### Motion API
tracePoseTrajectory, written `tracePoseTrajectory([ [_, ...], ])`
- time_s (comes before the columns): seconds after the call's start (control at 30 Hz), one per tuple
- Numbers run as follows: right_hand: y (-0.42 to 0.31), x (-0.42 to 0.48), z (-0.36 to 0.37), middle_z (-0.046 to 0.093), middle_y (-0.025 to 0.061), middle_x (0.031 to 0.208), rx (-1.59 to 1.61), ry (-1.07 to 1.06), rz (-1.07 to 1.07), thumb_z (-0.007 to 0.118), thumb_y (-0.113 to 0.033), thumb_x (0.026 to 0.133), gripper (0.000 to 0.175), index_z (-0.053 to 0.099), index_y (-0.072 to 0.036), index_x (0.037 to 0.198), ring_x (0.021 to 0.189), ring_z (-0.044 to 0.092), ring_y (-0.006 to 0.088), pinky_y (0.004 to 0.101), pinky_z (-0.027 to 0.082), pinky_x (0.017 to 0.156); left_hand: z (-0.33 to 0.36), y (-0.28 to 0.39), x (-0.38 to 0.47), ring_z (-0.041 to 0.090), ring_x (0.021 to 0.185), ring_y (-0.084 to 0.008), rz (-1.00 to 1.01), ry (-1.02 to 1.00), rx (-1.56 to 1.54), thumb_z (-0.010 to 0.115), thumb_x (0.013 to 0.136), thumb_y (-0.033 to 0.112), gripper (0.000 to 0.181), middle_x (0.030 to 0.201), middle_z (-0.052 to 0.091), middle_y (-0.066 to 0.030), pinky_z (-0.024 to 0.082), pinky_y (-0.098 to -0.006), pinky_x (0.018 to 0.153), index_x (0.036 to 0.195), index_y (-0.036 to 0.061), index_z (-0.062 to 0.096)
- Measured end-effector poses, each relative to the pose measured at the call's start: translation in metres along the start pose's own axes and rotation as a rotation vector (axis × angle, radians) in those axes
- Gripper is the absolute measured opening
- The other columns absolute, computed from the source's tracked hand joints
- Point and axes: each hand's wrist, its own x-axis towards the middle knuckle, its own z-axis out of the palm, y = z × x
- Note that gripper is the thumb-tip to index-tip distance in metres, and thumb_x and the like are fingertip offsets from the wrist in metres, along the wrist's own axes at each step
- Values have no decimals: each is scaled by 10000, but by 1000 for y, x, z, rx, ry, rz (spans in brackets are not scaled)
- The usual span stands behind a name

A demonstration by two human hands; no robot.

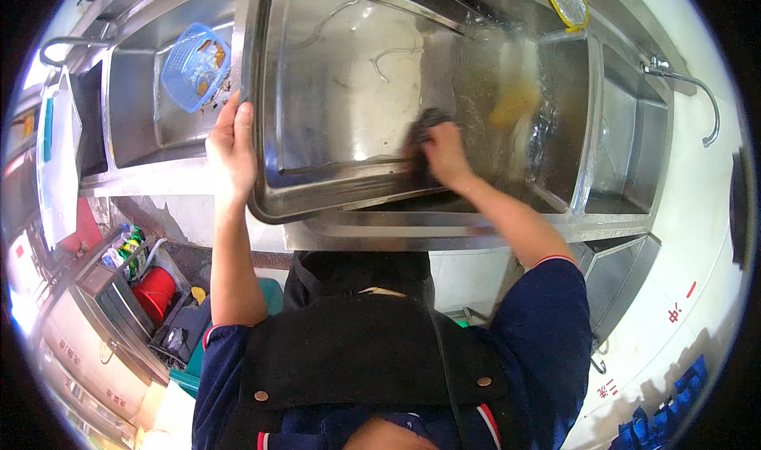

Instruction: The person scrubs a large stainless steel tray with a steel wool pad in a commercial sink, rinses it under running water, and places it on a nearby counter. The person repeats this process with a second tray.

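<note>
My left hand (232,146) grips the left rim of a large rectangular stainless-steel tray (345,111). The tray lies over a steel sink basin, its right end reaching down into the murky water (511,146). In my right hand (447,155) is a dark scrubbing pad (429,126), pressed to the tray's inside near its right part. Hand and pad are blurred, so the kind of pad is hard to tell. Just right of them a yellowish blurred thing (516,105) shows in the water.
In the left basin (134,102) sits a blue plastic basket (193,69) with food scraps. A yellow-rimmed strainer (569,4) lies on the back ledge. Another basin (630,129) and a curved faucet (707,105) are at right. A red bucket (156,294) stands low at left.
</note>
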Motion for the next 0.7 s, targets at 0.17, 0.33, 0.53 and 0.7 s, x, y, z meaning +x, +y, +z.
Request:
tracePoseTrajectory([
  [0.17,135,34,-3,509,268,991,-228,211,684,542,-101,790,277,461,64,998,994,462,401,490,341,887,5,-13,-1,493,813,-55,-101,12,9,482,954,211,371,922,591,9,406,-194,743,1235,-30,508],
  [0.33,86,144,2,558,237,984,-88,401,386,636,-175,728,331,522,46,946,964,499,412,484,348,897,9,-24,-2,379,685,-20,-159,33,11,500,948,230,404,781,481,69,326,-155,593,1251,-37,490],
  [0.53,-96,254,-12,568,141,783,276,554,-175,535,77,698,154,573,-23,808,745,578,299,372,467,671,12,-23,-2,513,905,-89,-81,19,-30,459,962,228,413,1009,601,-47,416,-230,819,1255,-62,464],
  [0.7,-176,293,1,539,155,810,633,731,-147,500,87,713,152,510,-18,822,783,531,351,413,430,701,11,-18,-2,515,863,-82,-109,-45,24,456,958,206,401,991,599,-43,429,-229,775,1265,-51,456],
])
